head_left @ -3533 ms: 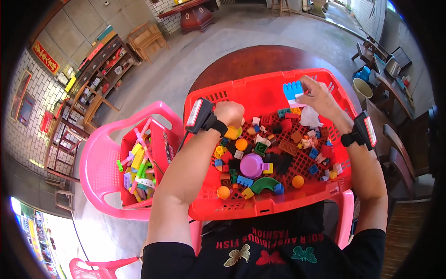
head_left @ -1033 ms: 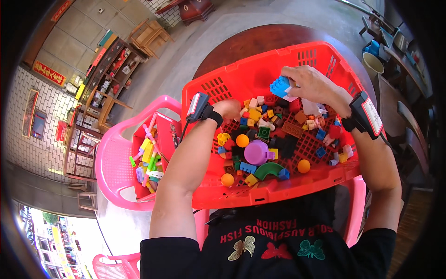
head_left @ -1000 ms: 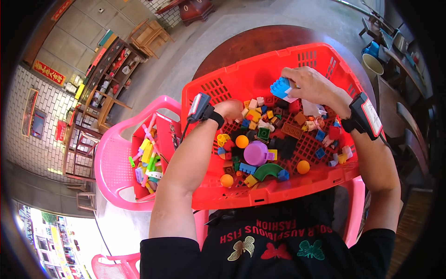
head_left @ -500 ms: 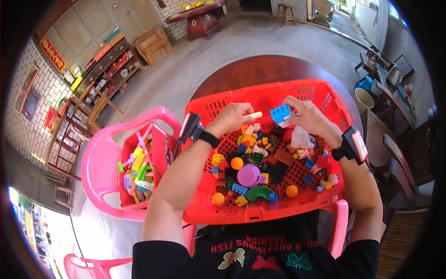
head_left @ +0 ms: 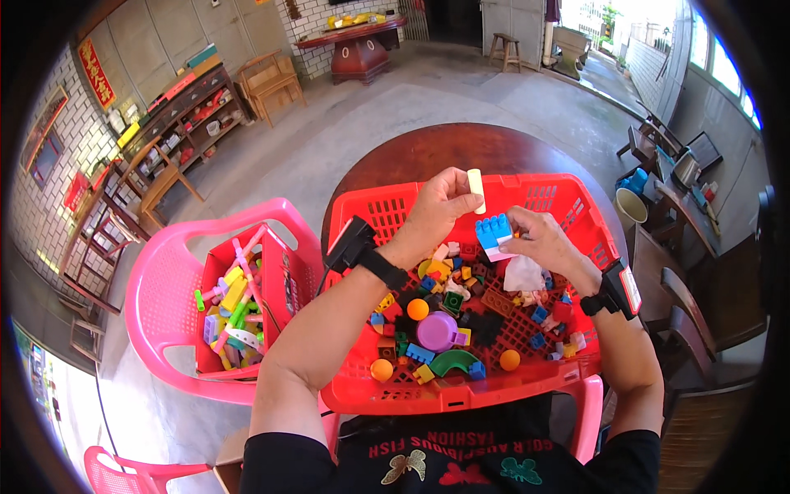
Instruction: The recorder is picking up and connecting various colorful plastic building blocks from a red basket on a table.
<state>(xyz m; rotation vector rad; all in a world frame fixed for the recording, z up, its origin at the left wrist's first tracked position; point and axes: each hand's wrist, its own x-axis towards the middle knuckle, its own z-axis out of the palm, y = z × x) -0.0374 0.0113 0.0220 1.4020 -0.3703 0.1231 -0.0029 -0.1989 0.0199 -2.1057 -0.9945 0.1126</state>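
Note:
My left hand pinches a pale yellow stick-shaped piece, held nearly upright over the far side of a red plastic basket. My right hand grips a small stack of building blocks, blue on top with white and pink below. The stick and the stack are close but apart. Beneath them in the basket lie loose blocks, a purple cup, a green arch block, orange balls and a crumpled whitish piece just under my right hand.
The basket rests partly on a round brown table. At the left, a pink plastic chair carries a red box of colourful toy pieces. Wooden chairs stand farther left, and a cream bucket stands at the right.
My left hand has tipped the yellow stick from lying level to nearly upright. My right hand has turned the block stack so its side faces me. The view has shifted slightly.

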